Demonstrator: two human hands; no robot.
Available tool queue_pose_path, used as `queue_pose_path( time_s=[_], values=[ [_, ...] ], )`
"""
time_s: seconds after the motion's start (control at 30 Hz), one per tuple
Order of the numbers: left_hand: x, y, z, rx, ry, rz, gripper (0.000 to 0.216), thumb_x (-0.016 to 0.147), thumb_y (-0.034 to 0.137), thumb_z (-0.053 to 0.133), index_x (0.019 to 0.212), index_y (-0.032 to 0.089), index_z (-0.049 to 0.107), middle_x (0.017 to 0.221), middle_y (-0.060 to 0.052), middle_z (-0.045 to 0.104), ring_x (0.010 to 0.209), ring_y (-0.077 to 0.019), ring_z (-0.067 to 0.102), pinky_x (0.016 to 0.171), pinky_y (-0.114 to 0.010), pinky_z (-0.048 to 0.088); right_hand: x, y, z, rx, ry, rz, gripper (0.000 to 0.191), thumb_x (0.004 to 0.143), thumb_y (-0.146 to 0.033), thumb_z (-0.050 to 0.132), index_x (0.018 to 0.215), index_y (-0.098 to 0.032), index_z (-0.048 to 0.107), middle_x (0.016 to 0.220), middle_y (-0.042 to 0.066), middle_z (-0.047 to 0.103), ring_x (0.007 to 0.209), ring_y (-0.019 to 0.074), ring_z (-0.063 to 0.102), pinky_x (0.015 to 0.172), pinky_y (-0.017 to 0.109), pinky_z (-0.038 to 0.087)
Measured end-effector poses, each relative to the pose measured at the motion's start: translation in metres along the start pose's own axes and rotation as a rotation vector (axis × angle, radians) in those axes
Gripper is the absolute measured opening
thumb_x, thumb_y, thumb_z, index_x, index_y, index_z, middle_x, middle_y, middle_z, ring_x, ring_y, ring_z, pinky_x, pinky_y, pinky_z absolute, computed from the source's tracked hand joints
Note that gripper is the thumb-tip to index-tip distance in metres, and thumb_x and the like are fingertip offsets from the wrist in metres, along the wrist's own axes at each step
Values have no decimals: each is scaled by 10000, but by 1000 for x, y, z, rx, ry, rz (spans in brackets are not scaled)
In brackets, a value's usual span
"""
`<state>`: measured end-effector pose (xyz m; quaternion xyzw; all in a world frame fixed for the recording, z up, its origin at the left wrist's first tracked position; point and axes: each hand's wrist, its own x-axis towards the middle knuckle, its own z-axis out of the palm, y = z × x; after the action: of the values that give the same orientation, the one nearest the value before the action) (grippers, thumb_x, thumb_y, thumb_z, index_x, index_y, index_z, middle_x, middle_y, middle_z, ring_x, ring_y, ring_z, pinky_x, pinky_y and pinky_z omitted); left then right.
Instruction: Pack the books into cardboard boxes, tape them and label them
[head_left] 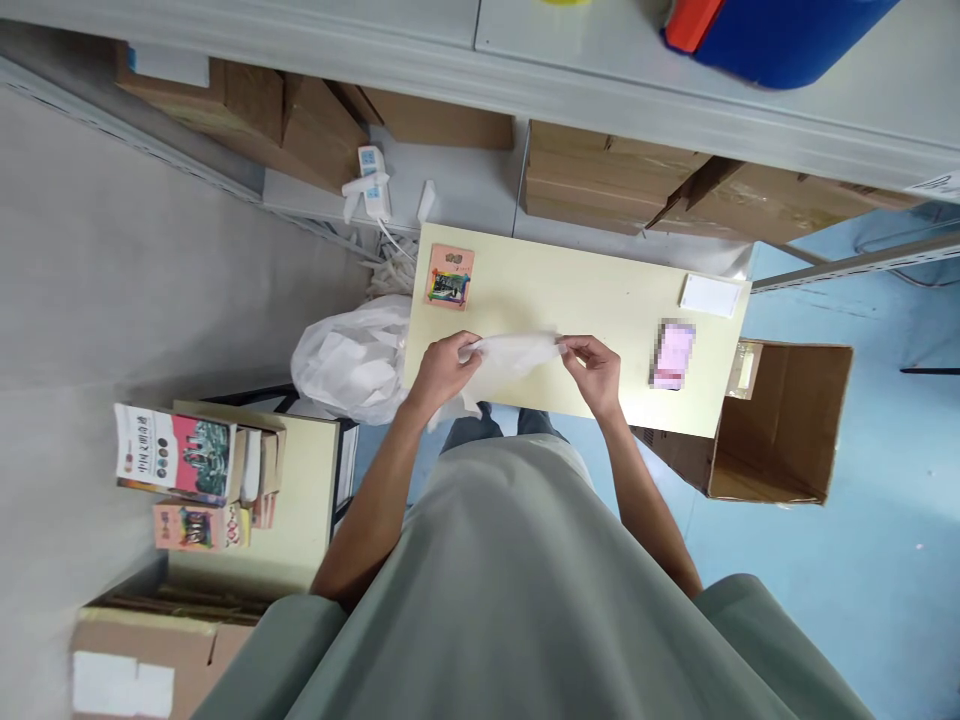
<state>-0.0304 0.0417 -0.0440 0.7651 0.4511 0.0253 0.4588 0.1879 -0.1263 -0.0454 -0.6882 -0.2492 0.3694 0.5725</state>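
A thin white sheet (pixel 514 358), limp like a plastic bag or tissue, is stretched between my two hands above the cream table (pixel 577 290). My left hand (pixel 445 372) pinches its left end between thumb and fingers. At the opposite end, my right hand (pixel 594 370) grips the edge with its fingertips. Part of the sheet hangs down near my left wrist. Beyond my left hand, a small pink book (pixel 450 277) lies flat at the table's left end. A blurred-out pink item (pixel 673 354) and a white card (pixel 711 296) rest on the right side.
A full white plastic bag (pixel 352 360) stands left of the table. Books (pixel 176 450) are stacked on a side table at left. An open cardboard box (pixel 780 420) sits at right. Across the back runs a metal shelf (pixel 300 35) with cartons (pixel 600 175) and a power strip (pixel 373 185).
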Motion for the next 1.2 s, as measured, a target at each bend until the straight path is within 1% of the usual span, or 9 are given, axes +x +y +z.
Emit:
queue_pose_path(
  time_s=[0.27,0.43,0.53,0.63,0.8,0.9,1.07,1.13,1.2],
  values=[
    [6,20,12,-174,-49,74,258,944,376,597,1159,240,637,1188,-84,751,1170,-226,698,1058,-353,525,-10,7,-23,-38,35,38,365,903,-618,751,957,-261,803,1001,56,832,972,256,787,995,471,653],
    [6,42,18,-207,-113,75,234,989,429,536,995,221,643,1062,-73,733,1050,-223,684,974,-340,532,-12,9,-43,-57,1,64,500,963,-721,650,968,-238,780,1022,79,822,1022,259,783,997,444,637],
    [3,55,19,-206,-173,14,327,992,514,562,1029,215,689,1070,-72,754,1026,-236,694,945,-349,538,-13,14,-51,-94,-28,88,584,823,-787,787,996,-230,763,1043,88,816,1026,276,785,993,451,638],
    [-1,65,23,-146,-230,-30,421,876,573,751,1104,220,724,1145,-71,776,1050,-260,710,939,-360,551,-13,22,-55,-176,21,116,643,650,-772,926,948,-239,728,1015,86,808,976,288,788,948,450,650],
    [-6,68,33,-80,-245,3,380,857,543,770,1050,216,750,1089,-68,804,1003,-269,737,954,-389,570,-17,34,-60,-289,31,126,562,777,-793,825,863,-251,707,933,72,770,882,255,744,915,443,632],
    [-4,66,39,-98,-289,65,382,896,588,721,984,219,766,1111,-94,801,1058,-282,746,1017,-420,566,-21,39,-63,-270,8,59,526,833,-764,795,927,-248,755,1102,99,728,1091,275,721,1011,467,598],
    [4,61,38,-85,-285,168,392,871,625,767,852,234,775,1551,-129,638,1387,-328,641,1209,-501,483,-29,42,-72,-233,118,-63,380,981,-635,703,960,-256,722,1376,141,673,1417,309,587,1197,552,471],
    [8,59,34,-89,-291,158,369,873,608,780,849,240,774,1546,-126,650,1390,-331,645,1223,-521,474,-31,42,-75,-249,117,-77,388,969,-619,729,1135,-269,701,1446,140,657,1432,311,580,1215,576,455],
    [11,58,31,-122,-340,142,344,887,587,774,856,245,773,1455,-123,717,1327,-324,689,1184,-519,512,-30,41,-77,-301,76,-93,599,920,-619,792,1391,-291,618,1543,145,606,1492,329,528,1237,600,432]
  ],
)
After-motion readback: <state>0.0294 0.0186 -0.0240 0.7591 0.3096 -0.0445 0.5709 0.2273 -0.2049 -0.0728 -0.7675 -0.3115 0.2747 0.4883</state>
